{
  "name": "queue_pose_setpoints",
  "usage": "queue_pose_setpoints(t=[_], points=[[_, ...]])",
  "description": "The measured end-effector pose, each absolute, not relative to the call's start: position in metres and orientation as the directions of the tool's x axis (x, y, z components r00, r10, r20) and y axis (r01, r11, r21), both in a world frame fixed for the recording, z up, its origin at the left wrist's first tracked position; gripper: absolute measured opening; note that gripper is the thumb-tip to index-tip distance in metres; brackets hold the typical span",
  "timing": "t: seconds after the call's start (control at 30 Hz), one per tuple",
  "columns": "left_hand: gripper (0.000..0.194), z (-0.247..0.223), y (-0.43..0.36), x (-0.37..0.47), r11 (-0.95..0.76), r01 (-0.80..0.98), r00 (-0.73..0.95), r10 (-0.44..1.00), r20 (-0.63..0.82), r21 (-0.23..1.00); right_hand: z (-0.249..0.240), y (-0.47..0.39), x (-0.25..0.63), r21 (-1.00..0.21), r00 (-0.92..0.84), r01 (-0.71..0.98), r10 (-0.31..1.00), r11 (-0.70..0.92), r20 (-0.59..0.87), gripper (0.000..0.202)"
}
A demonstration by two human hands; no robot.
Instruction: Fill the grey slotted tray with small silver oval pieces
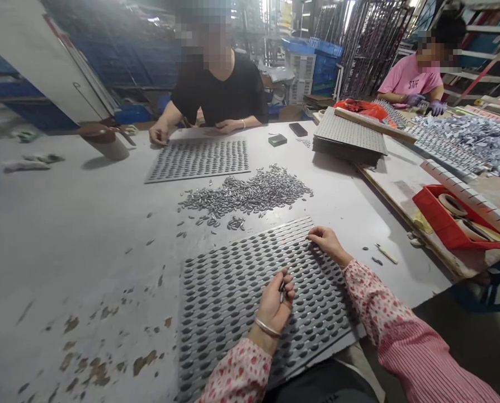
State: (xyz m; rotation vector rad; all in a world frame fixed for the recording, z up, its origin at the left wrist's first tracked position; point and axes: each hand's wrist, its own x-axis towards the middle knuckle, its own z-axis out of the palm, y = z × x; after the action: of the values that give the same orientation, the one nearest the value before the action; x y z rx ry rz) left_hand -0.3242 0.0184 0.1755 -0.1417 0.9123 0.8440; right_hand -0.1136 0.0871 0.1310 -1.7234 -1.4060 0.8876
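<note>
In front of me lies a grey perforated board (225, 316) with rows of oval slots, many holding dark oval pieces; slots near its far edge look paler. My left hand (275, 302) is palm up above the board, fingers curled around a few small dark oval metal pieces. At the board's far right part, my right hand (328, 243) has its fingertips pinched together against the surface; whatever sits between them is too small to make out. Just beyond the board spreads a heap of small silvery oval metal pieces (254, 193).
Across the table a person in black works at a second slotted board (203, 159). A brown container (109, 143), a phone (298, 129), stacked boards (346, 134) and a red bin (447, 224) stand around. A small knife-like tool (386, 253) lies right. Another person sits far right.
</note>
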Motion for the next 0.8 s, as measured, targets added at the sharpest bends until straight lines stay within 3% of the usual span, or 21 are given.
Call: queue_pose_setpoints(t=[0.2,0.33,0.43,0.57,0.67,0.8], points=[[0.019,0.180,0.016,-0.321,0.682,-0.684,0.309,0.592,-0.745,0.258,0.117,0.095,-0.116,-0.729,0.137,0.668,0.988,-0.147,-0.074,0.014],[0.013,0.178,0.014,-0.322,0.698,-0.670,0.317,0.577,-0.753,0.253,0.124,0.094,-0.125,-0.624,0.128,0.770,0.990,-0.136,-0.057,0.010],[0.010,0.179,0.014,-0.322,0.723,-0.647,0.318,0.543,-0.777,0.241,0.129,0.095,-0.127,-0.556,0.128,0.821,0.991,-0.125,-0.035,0.009],[0.012,0.179,0.012,-0.322,0.705,-0.651,0.348,0.606,-0.715,0.281,0.133,0.095,-0.127,-0.519,0.118,0.848,0.993,-0.109,-0.016,0.008],[0.016,0.178,0.012,-0.321,0.691,-0.654,0.351,0.638,-0.685,0.309,0.139,0.088,-0.130,-0.572,0.107,0.816,0.994,-0.084,0.007,0.010],[0.011,0.177,0.014,-0.320,0.682,-0.640,0.271,0.631,-0.727,0.354,0.152,0.066,-0.140,-0.817,-0.038,0.577,0.998,-0.012,-0.042,0.018]])
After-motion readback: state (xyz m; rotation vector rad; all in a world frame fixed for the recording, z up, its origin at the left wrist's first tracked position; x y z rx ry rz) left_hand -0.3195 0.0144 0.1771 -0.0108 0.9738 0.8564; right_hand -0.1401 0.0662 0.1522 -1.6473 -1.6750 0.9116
